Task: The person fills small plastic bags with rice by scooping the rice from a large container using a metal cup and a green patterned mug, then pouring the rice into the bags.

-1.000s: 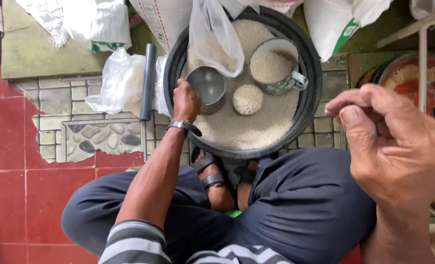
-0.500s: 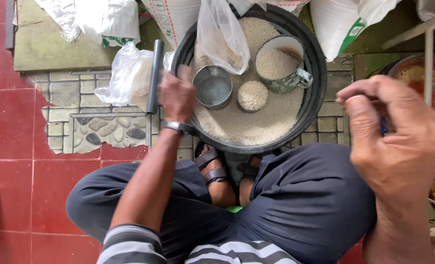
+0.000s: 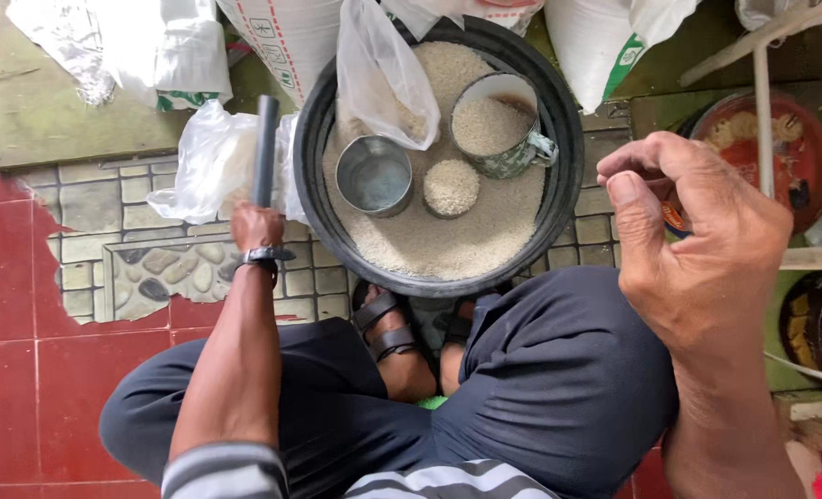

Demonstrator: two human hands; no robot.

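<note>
A black basin [image 3: 311,148] of rice sits on the tiled floor [image 3: 23,305], an empty metal cup [image 3: 374,176] inside near its left rim. Just outside that rim, the left hand [image 3: 255,227] is closed around a dark rod [image 3: 265,148]. The right hand [image 3: 697,240] hangs raised and loosely curled, holding nothing.

This is looking like a small grain shop or storeroom floor. A wide black basin [image 3: 559,120] is sitting on red and patterned tiles [image 3: 23,305], heaped with rice and holding metal measuring cans [image 3: 374,176]. Big woven sacks [image 3: 291,37] are crowding round it, clear plastic bags [image 3: 383,74] are lying about, and a person is squatting in sandals beside it all.
</note>
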